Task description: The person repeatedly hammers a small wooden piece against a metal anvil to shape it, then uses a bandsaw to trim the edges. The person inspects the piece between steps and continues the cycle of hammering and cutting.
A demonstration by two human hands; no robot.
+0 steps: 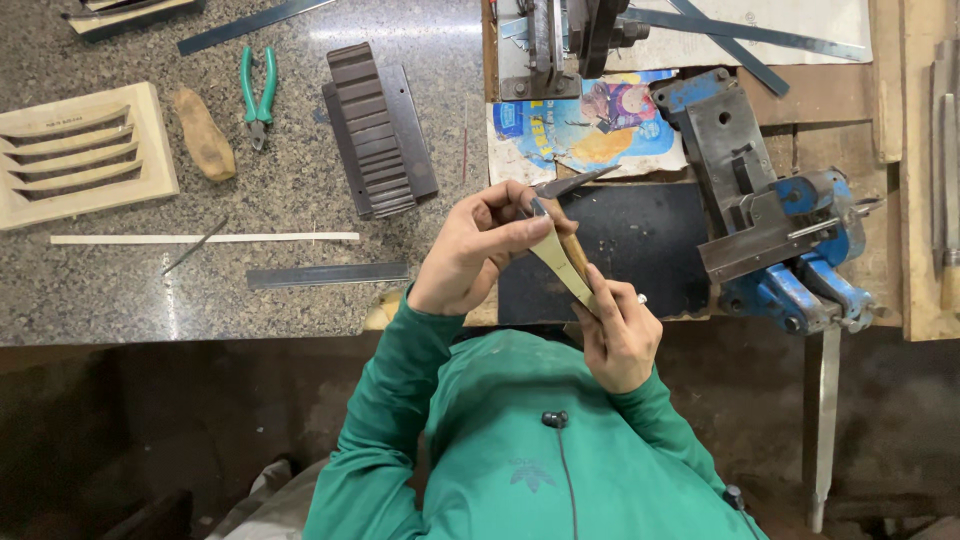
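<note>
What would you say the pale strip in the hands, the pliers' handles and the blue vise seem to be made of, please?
Pale strip: probably light wood or bone, matt cream, thin and curved; hard to tell. Pliers: handles look like green plastic or rubber sleeves, smooth; jaws dull metal. Blue vise: apparently cast metal, chipped blue paint, bare grey jaws. Both the left hand and right hand hold the strip.

Pale strip's (pixel 562 262) ends hidden inside both hands.

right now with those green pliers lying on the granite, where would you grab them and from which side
Take the green pliers by the two green handles, coming straight down from above. They lie flat on the granite counter, with the handles pointing away from the person and slightly spread and the short metal jaws toward them. The tan stone lies just beside them on one side, so a side approach looks more cramped.
</note>
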